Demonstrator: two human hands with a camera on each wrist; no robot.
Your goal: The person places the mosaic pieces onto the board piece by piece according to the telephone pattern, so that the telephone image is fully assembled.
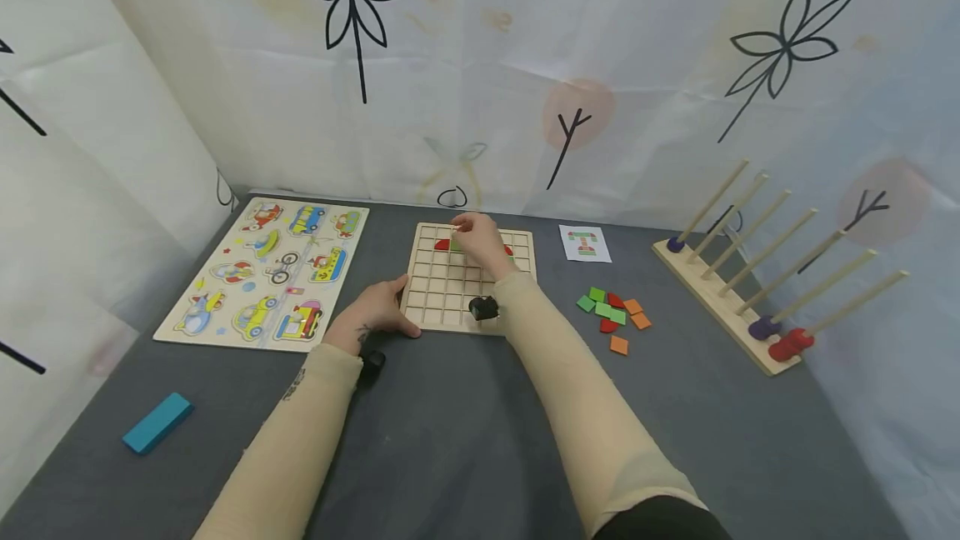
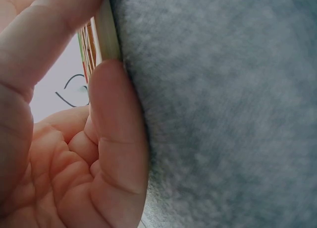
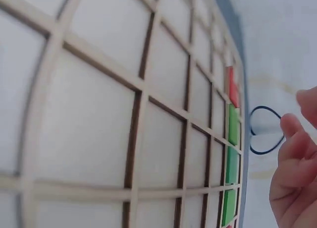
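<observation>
A square wooden grid board (image 1: 437, 304) lies flat on the table. My left hand (image 1: 377, 307) holds its near left corner, thumb at the front edge and fingers along the left side; in the left wrist view a fingertip (image 2: 110, 79) presses the board's edge (image 2: 106, 34). Above the board's far row is my right hand (image 1: 482, 242), fingers loosely bent with nothing between them in the right wrist view. Under it, a red tile (image 3: 233, 86) and several green tiles (image 3: 233, 124) sit in the far row's cells. Another red tile (image 1: 509, 251) is farther right.
Loose green, red and orange tiles (image 1: 618, 346) lie right of the board, below a pattern card (image 1: 585, 243). A peg stand (image 1: 720, 307) is at far right. A vehicle puzzle board (image 1: 262, 273) lies left, with a blue block (image 1: 157, 422) nearer.
</observation>
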